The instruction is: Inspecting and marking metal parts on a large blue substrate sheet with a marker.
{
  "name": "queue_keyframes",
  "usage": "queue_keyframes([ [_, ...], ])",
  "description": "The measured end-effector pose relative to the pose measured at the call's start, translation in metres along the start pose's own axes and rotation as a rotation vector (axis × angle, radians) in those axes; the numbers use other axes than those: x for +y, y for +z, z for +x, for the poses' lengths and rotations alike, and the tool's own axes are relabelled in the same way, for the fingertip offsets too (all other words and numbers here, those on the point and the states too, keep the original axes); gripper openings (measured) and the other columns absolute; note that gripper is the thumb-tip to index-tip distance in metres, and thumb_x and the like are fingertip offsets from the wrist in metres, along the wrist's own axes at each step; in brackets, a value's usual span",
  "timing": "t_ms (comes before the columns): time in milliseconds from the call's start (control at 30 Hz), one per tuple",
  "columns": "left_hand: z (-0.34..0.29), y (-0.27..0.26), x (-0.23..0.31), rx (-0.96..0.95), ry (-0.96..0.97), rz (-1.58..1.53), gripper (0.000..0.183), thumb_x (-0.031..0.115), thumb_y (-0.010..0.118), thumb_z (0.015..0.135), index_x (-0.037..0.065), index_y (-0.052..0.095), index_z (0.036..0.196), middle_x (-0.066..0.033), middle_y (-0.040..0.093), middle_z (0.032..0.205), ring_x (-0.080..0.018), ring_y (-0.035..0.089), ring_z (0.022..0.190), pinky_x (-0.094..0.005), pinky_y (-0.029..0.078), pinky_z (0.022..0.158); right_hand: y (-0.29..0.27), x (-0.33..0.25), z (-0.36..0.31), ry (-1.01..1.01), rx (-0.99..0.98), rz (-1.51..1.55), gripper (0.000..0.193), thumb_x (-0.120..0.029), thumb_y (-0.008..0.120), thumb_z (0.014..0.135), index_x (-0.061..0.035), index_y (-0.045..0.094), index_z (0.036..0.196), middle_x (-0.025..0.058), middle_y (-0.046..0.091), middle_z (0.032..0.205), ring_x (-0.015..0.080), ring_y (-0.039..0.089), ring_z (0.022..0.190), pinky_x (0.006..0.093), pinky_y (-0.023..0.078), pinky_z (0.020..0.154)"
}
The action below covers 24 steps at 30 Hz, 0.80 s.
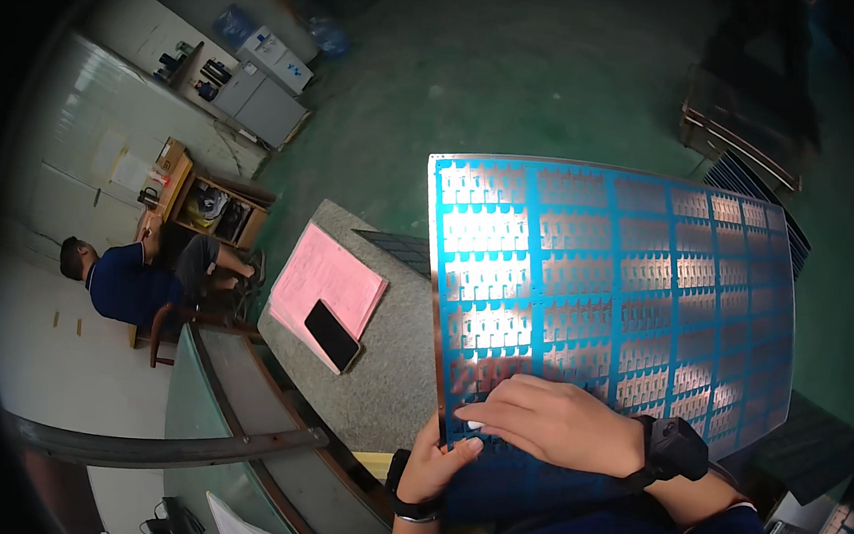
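Observation:
A large copper-coloured circuit board panel (606,281) with a repeating blue pattern tilts up in front of me. My left hand (431,468) grips its lower left edge, the thumb lying on the front face. My right hand (565,424) rests across the lower left part of the panel, fingers bent together near my left thumb. A small white bit (476,425) shows at its fingertips; I cannot make out what it is. A black band circles my left wrist, and a black watch-like device (675,450) sits on my right wrist.
Left of the panel, a grey speckled tabletop (389,364) bears pink sheets (331,280) and a black phone (332,336). A person in dark blue (135,279) sits farther left at a wooden desk. Dark stacked panels (758,208) stand behind the board. A metal rail (182,452) crosses the lower left.

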State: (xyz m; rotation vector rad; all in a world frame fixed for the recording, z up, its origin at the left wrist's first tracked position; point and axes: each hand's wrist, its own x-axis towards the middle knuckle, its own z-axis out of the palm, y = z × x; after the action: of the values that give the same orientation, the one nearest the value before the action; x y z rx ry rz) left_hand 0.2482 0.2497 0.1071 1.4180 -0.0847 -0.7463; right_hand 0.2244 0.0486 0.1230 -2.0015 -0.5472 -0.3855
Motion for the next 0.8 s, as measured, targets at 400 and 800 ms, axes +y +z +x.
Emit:
queue_keyframes([
  [400,-0.001,-0.007,-0.002,0.008,0.045,0.045,0.045,0.008,0.064,0.078,-0.001,0.043,0.116,-0.0028,0.053,0.097,-0.007,0.05,0.086,-0.0194,0.042,0.074,0.015,0.008,0.016,-0.064,-0.075,-0.061,0.018,-0.017,0.061,0.075,-0.0062,0.056,0.09,0.0046,0.051,0.077,0.0199,0.055,0.075,0.0293,0.046,0.066],
  [800,0.0,-0.004,0.001,0.063,0.036,0.062,0.039,0.013,0.068,0.076,-0.001,0.05,0.107,0.0044,0.051,0.078,-0.002,0.042,0.065,-0.0164,0.036,0.061,-0.051,0.024,0.02,0.001,0.1,-0.103,0.011,-0.013,0.064,0.076,-0.0045,0.06,0.082,0.0055,0.055,0.071,0.0216,0.055,0.067,0.0307,0.046,0.066],
])
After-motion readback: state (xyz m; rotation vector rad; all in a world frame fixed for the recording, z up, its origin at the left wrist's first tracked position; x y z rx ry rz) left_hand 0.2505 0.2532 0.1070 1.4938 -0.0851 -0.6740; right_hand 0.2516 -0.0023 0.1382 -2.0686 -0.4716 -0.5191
